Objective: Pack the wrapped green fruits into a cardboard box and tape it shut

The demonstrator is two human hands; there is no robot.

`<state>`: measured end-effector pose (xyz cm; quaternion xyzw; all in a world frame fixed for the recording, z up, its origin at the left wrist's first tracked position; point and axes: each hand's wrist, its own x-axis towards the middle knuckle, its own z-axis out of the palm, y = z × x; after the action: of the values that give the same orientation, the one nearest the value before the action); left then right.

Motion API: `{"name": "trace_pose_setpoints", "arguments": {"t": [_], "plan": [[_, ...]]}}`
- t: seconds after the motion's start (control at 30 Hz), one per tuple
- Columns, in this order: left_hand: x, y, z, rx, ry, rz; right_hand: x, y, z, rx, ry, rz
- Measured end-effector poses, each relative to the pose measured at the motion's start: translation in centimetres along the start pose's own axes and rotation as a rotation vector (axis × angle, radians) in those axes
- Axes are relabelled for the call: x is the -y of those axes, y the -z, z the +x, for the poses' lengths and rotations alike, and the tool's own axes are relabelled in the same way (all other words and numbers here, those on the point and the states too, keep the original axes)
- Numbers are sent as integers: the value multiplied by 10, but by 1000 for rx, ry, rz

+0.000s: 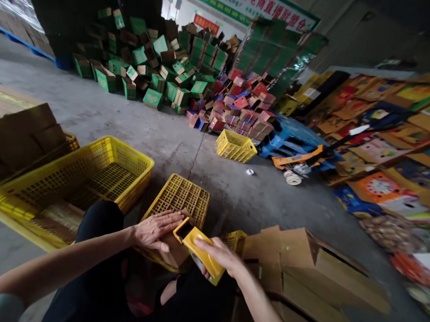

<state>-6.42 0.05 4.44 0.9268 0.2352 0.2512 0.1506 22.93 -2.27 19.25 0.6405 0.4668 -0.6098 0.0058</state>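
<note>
My left hand lies with its fingers stretched out flat on a small brown cardboard box. Under the box is an upturned yellow plastic crate, standing between my knees. My right hand is closed around a boxy yellow hand tool that looks like a carton stapler. The tool tilts, its front end with a loop close to my left fingertips and over the edge of the box. Whether it touches the cardboard I cannot tell.
A large yellow basket stands at left, with cardboard inside. Flattened cartons are stacked at right. Further off are a small yellow crate, a pallet jack, blue pallets, and heaps of green boxes and red boxes.
</note>
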Motion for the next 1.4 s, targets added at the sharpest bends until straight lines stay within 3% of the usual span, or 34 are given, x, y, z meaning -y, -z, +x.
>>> {"name": "trace_pose_setpoints", "arguments": {"t": [0.2, 0.4, 0.7, 1.13, 1.4], "plan": [[2, -3, -11, -34, 25, 135, -7, 0, -9, 65, 10, 18], [-3, 10, -7, -28, 16, 170, -18, 0, -9, 54, 40, 1], [-18, 10, 17, 107, -65, 24, -30, -2, -5, 31, 62, 33], [-4, 6, 10, 106, -84, -28, -58, 6, -20, -21, 1, 125], [-20, 6, 20, 128, -69, 6, -71, 11, -7, -39, -17, 107]]}}
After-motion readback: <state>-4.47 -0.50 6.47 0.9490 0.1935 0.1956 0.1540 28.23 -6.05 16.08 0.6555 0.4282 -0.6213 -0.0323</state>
